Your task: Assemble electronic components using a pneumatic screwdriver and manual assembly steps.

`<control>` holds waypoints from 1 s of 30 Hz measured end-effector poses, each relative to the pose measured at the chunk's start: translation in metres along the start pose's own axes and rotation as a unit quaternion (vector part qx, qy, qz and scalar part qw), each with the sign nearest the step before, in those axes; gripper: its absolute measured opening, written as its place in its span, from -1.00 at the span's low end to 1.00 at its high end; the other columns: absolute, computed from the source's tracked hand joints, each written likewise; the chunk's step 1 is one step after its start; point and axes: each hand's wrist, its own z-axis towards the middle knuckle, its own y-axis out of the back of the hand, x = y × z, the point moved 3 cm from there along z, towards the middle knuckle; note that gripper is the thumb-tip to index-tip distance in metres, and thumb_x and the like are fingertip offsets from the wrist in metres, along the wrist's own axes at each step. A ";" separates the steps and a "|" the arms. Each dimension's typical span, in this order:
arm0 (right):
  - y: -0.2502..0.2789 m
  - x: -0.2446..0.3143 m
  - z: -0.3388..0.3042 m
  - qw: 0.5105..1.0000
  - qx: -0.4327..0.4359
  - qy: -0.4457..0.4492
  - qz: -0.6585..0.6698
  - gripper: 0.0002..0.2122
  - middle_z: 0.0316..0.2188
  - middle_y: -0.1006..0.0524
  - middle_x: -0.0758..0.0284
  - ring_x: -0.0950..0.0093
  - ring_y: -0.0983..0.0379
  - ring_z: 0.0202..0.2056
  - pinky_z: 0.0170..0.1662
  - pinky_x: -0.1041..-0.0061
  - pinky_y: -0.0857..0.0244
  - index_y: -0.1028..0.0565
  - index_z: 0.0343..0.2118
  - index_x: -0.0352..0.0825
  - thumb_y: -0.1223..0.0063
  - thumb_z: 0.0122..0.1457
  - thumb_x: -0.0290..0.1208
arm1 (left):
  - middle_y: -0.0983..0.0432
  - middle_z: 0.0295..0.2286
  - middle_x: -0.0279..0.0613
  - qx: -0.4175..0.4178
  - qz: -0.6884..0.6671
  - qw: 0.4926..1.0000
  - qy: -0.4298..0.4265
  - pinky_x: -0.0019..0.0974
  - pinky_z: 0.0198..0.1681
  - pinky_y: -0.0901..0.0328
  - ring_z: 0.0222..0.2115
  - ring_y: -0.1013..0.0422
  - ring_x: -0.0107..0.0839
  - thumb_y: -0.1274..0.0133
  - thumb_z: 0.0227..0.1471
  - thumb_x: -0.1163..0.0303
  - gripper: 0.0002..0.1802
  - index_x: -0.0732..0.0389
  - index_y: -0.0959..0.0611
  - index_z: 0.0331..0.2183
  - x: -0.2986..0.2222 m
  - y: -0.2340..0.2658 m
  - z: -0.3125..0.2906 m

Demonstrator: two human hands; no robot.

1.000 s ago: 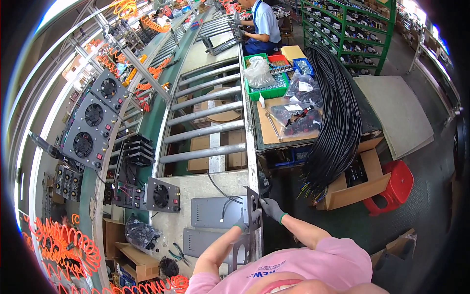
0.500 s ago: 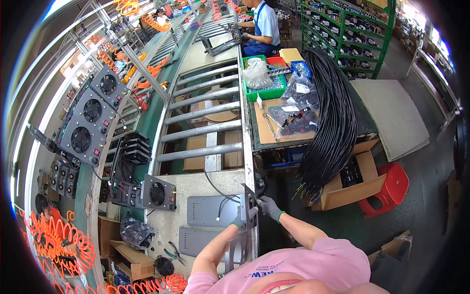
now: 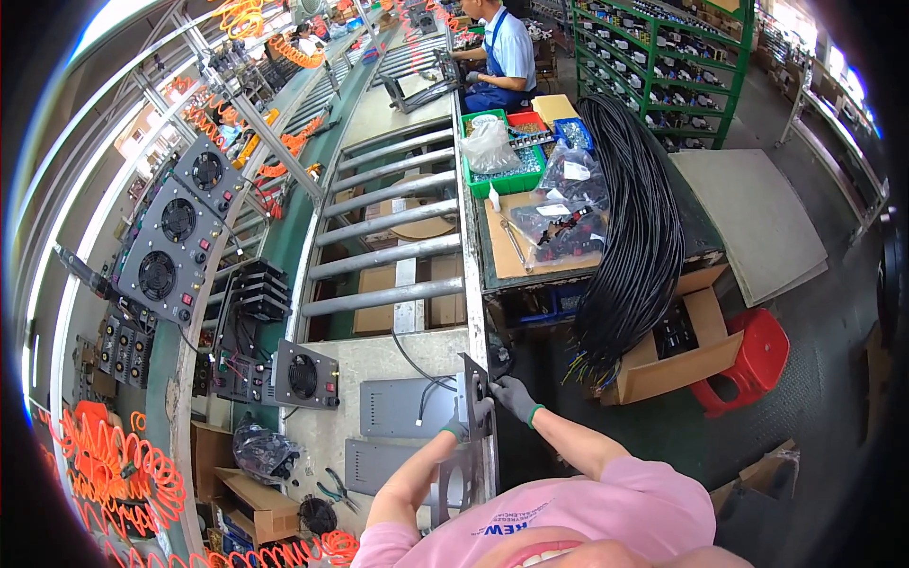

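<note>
A dark grey metal panel (image 3: 476, 375) stands on edge near the right side of the bench, with a cable (image 3: 414, 363) running toward it. My left hand (image 3: 458, 428), in a grey glove with a green cuff, grips the panel from its left side; part of that hand is hidden behind the metal. My right hand (image 3: 516, 399), gloved the same way, is closed at the panel's right face. Whatever its fingertips hold is too small to make out. Flat grey sheet-metal covers (image 3: 393, 409) lie left of the panel.
Pliers (image 3: 337, 485) and a small black fan (image 3: 317, 514) lie on the bench beside a fan-fitted panel (image 3: 305, 374). Rollers (image 3: 388, 270) run beyond. At right are a black cable bundle (image 3: 636, 237), parts bins (image 3: 507, 182), an open carton (image 3: 677, 364) and a red stool (image 3: 757, 355).
The panel and both hands have shifted only slightly; my right hand stays at the panel's right face. The whole view has moved a little.
</note>
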 end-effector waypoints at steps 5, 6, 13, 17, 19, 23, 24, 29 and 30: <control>0.000 0.020 -0.010 0.998 0.009 0.010 0.069 -0.83 -0.45 -0.53 0.31 0.56 -0.37 -0.38 -0.29 0.53 -0.27 -0.49 -0.30 -0.42 -0.04 0.13 -0.41 | -0.31 -0.37 -0.13 0.007 0.033 0.999 0.024 -0.25 -0.25 -0.26 -0.33 -0.32 -0.32 0.02 -0.20 0.46 -0.56 0.28 -0.35 -0.17 0.002 0.005 -0.001; 0.001 0.019 -0.012 0.998 0.011 0.006 0.066 -0.83 -0.45 -0.53 0.31 0.56 -0.37 -0.38 -0.29 0.53 -0.27 -0.49 -0.30 -0.42 -0.04 0.13 -0.41 | -0.31 -0.36 -0.13 0.011 0.000 1.000 0.016 -0.25 -0.26 -0.26 -0.33 -0.31 -0.32 0.01 -0.20 0.46 -0.54 0.28 -0.34 -0.15 0.005 0.003 -0.001; -0.002 0.022 -0.007 0.979 -0.036 0.142 -0.145 -0.85 -0.39 -0.50 0.01 0.09 -0.44 -0.32 -0.30 0.29 -0.31 -0.46 -0.35 -0.36 0.11 0.20 -0.40 | -0.26 -0.40 -0.19 0.003 0.000 1.000 0.010 -0.30 -0.30 -0.23 -0.37 -0.26 -0.40 0.04 -0.22 0.50 -0.55 0.24 -0.34 -0.16 0.017 0.001 0.001; -0.007 0.021 -0.004 0.985 -0.039 0.084 -0.144 -0.81 -0.44 -0.47 -0.02 0.04 -0.42 -0.33 -0.32 0.27 -0.29 -0.45 -0.43 -0.36 0.10 0.20 -0.33 | -0.26 -0.40 -0.19 0.021 -0.018 0.999 0.028 -0.28 -0.30 -0.24 -0.38 -0.27 -0.40 0.03 -0.22 0.49 -0.54 0.25 -0.33 -0.16 0.016 0.001 0.000; -0.005 0.021 -0.005 0.990 -0.060 0.053 -0.113 -0.81 -0.43 -0.48 0.00 0.07 -0.44 -0.33 -0.31 0.28 -0.30 -0.46 -0.42 -0.36 0.06 0.19 -0.33 | -0.27 -0.39 -0.18 0.001 0.008 1.000 0.030 -0.28 -0.28 -0.25 -0.37 -0.28 -0.39 0.02 -0.22 0.49 -0.53 0.26 -0.33 -0.15 0.015 0.002 -0.001; 0.001 0.016 -0.010 0.994 -0.053 0.066 -0.075 -0.72 -0.36 -0.51 -0.01 0.08 -0.46 -0.24 -0.24 0.27 -0.32 -0.47 -0.24 -0.37 0.06 0.17 -0.22 | -0.31 -0.34 -0.13 -0.003 0.003 1.000 0.031 -0.27 -0.24 -0.26 -0.32 -0.31 -0.36 0.01 -0.18 0.47 -0.49 0.27 -0.32 -0.10 -0.006 0.004 -0.004; 0.000 0.016 -0.012 0.993 -0.034 0.090 -0.065 -0.72 -0.37 -0.52 0.01 0.12 -0.48 -0.25 -0.24 0.30 -0.33 -0.48 -0.23 -0.36 0.03 0.16 -0.22 | -0.32 -0.32 -0.11 -0.009 0.012 0.998 0.057 -0.27 -0.23 -0.27 -0.31 -0.31 -0.36 0.01 -0.17 0.46 -0.48 0.28 -0.31 -0.08 -0.002 0.006 -0.007; 0.001 0.013 0.001 0.993 -0.004 0.063 -0.099 -0.75 -0.55 -0.52 0.20 0.38 -0.46 -0.56 -0.52 0.40 -0.31 -0.50 -0.34 -0.39 0.01 0.17 -0.25 | -0.48 -0.41 -0.13 -0.026 -0.055 0.998 0.031 -0.24 -0.34 -0.34 -0.41 -0.42 -0.36 -0.07 -0.16 0.32 -0.46 0.19 -0.40 -0.06 0.025 -0.001 0.000; -0.003 0.016 -0.001 0.997 0.043 -0.057 0.020 -0.74 -0.57 -0.50 0.26 0.44 -0.42 -0.60 -0.57 0.42 -0.27 -0.50 -0.35 -0.39 0.03 0.19 -0.25 | -0.48 -0.41 -0.13 -0.034 -0.054 0.997 0.032 -0.24 -0.34 -0.34 -0.41 -0.42 -0.36 -0.07 -0.16 0.32 -0.46 0.19 -0.40 -0.06 0.042 0.001 0.000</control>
